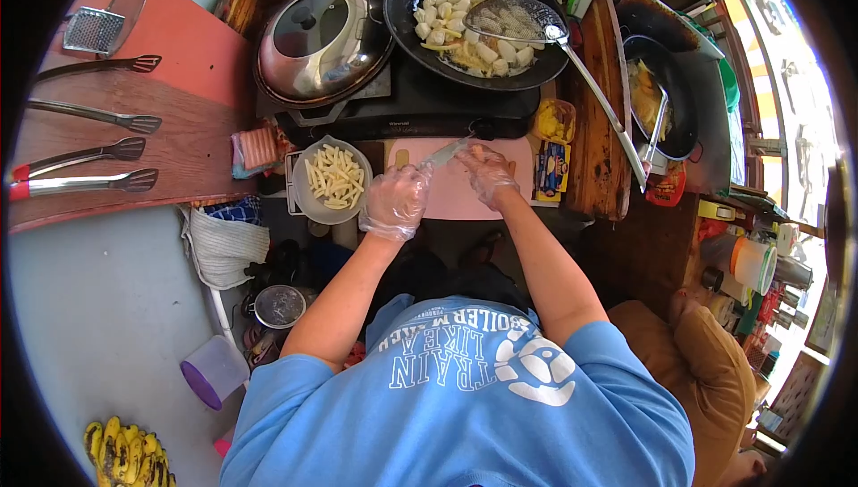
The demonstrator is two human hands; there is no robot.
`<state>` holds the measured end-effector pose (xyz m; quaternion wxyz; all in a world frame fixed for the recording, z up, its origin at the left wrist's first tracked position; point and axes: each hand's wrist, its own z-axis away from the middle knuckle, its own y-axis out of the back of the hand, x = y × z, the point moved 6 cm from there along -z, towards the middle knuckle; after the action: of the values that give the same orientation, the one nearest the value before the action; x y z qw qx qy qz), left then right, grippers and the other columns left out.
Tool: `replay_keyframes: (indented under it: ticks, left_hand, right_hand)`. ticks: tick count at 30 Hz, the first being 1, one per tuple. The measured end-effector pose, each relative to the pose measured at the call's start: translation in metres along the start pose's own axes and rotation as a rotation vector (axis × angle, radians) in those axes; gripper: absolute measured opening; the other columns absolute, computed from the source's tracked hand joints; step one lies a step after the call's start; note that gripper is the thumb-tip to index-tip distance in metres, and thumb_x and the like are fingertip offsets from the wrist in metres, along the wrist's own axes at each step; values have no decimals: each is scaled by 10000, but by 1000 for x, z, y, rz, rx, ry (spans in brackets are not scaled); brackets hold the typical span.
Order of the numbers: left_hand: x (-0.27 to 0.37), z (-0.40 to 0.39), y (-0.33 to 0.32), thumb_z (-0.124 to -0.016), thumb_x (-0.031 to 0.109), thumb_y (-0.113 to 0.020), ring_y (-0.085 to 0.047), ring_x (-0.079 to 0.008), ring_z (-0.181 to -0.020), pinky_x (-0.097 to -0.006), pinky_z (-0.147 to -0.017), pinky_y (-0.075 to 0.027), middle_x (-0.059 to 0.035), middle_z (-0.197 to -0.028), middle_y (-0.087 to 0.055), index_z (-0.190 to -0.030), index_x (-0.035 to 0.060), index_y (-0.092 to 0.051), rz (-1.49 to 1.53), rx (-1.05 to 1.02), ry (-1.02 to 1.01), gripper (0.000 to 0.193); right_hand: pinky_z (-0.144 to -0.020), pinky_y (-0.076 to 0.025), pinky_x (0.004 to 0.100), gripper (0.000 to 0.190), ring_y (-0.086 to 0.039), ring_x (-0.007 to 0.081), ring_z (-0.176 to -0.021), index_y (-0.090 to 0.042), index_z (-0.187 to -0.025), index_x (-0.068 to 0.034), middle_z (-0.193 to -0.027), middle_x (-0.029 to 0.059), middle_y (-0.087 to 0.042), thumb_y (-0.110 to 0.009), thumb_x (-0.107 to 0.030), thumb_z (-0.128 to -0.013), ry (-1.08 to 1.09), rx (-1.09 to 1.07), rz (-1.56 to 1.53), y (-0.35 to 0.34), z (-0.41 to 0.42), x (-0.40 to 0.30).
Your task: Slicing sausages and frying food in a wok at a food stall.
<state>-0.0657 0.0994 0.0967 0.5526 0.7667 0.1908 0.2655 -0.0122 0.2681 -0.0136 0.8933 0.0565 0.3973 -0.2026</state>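
Both my hands wear clear plastic gloves over a pink cutting board (450, 195). My left hand (397, 200) is curled at one end of a knife (445, 153) and appears to grip its handle, which the fingers hide. The blade slants up and right towards my right hand (489, 172), whose bent fingers are close to its far end. Whether those fingers touch the blade or pinch something small is unclear. A white bowl (367, 200) of pale cut sticks (334, 177) stands beside my left hand.
Behind the board sits a gas stove (402, 126) with a lidded pan (281, 71) and a wok (402, 38) of pale chunks. A mesh skimmer (513, 18) spans the wok's right side. Several tongs (134, 124) lie left. Another wok (684, 125) and a person (710, 366) are at right.
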Motion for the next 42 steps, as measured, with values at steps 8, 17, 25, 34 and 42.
replay_keyframes:
  ticks: [8, 17, 25, 34, 42]
  left_hand:
    - [-19, 10, 3, -848, 136, -614, -675, -296, -694, -411, -595, -553, -117, -795, -687, -1159, 57, -667, -62, -94, 187, 325]
    - [-54, 38, -45, -971, 235, -619, -612, -158, -588, -303, -539, -487, -86, -758, -674, -1172, -6, -642, 1215, -148, 922, 315]
    - [-42, 24, -57, -984, 183, -608, -439, -54, -498, -226, -460, -360, -21, -724, -612, -1001, 36, -645, 1446, -164, 974, 152]
    - [-56, 19, -81, -880, 166, -736, -427, -40, -507, -225, -474, -331, 28, -660, -568, -852, 45, -657, 1150, -47, 955, 147]
    - [-45, 14, -84, -821, 173, -763, -512, -89, -576, -282, -540, -418, -4, -666, -579, -861, -12, -706, 1195, -106, 999, 198]
  right_hand:
    - [-817, -456, 282, 354, -562, 143, -905, -665, -1142, -28, -1027, 42, -661, -713, -277, -896, 295, 68, 211, 21, -24, 14]
    - [-914, -489, 399, 464, -641, 320, -1108, -658, -1238, -136, -1169, 143, -696, -585, -453, -907, 366, -17, 1116, -5, 0, -21]
    - [-831, -544, 468, 351, -696, 341, -948, -683, -1137, -118, -1021, 186, -714, -531, -370, -946, 457, 76, 1366, -21, 7, -45]
    - [-833, -549, 473, 471, -698, 329, -956, -558, -1313, -119, -1021, 162, -716, -633, -322, -895, 410, 37, 1365, -23, 13, -57]
    - [-987, -482, 407, 711, -619, 366, -1142, -403, -1505, -181, -1251, 179, -652, -669, -328, -863, 617, -81, 830, 8, -8, -20]
